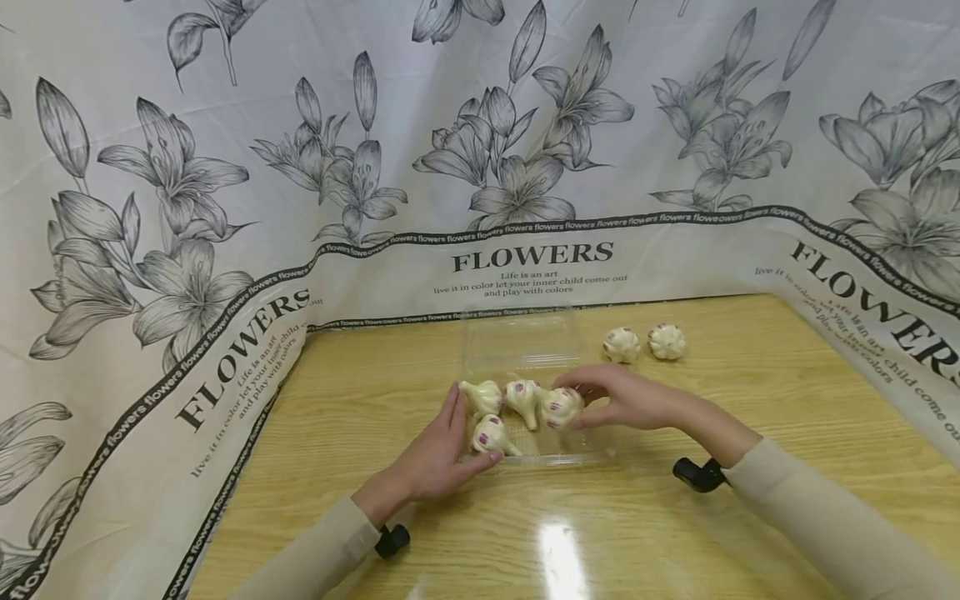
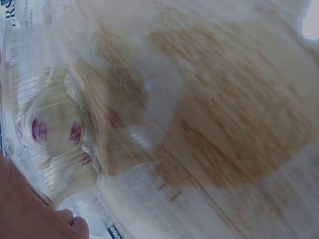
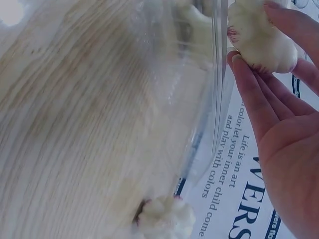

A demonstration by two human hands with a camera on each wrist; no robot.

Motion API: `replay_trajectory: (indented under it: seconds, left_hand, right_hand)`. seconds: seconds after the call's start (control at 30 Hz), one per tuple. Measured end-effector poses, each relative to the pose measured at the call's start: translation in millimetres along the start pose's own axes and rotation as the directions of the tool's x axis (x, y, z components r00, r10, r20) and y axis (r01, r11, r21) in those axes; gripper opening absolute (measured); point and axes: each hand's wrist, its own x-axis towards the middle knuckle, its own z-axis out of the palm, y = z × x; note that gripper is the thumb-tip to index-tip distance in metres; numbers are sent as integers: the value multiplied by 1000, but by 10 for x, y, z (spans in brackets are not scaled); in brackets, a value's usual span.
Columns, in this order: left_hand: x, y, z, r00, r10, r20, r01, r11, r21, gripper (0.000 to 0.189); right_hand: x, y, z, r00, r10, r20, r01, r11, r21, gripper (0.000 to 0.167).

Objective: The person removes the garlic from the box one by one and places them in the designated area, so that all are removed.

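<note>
A clear plastic clamshell container (image 1: pixel 551 458) sits on the table with its lid (image 1: pixel 521 337) raised at the back. My left hand (image 1: pixel 431 458) rests along its left side, fingers straight and thumb at the front rim. Beneath that hand's thumb and fingers lie garlic bulbs: one garlic bulb (image 1: pixel 491 433) in front and another garlic bulb (image 1: pixel 482 397) behind. A third garlic bulb (image 1: pixel 522 398) lies beside them. My right hand (image 1: pixel 618 398) holds a purple-streaked garlic bulb (image 3: pixel 264 37) between thumb and fingers, over the container's right part.
Two loose garlic bulbs, a left bulb (image 1: pixel 621 344) and a right bulb (image 1: pixel 667 341), lie on the wooden table (image 1: pixel 360 375) behind my right hand. A flower-printed cloth (image 1: pixel 540 275) hangs around the back and sides.
</note>
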Motion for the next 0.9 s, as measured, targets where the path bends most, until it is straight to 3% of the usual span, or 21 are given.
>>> replay_trajectory:
  seconds: [0.6,0.9]
  left_hand:
    - [-3,25,-24,1000,-3,4,3,1000,2,117]
    - [-11,38,-30,1000,-10,6,10,1000,-12,116]
  right_hand:
    - [-279,98,-276,992,35,-119,-45,995,-85,53]
    - [-438,143,-373,983,46,-178,-66,991,-112,59]
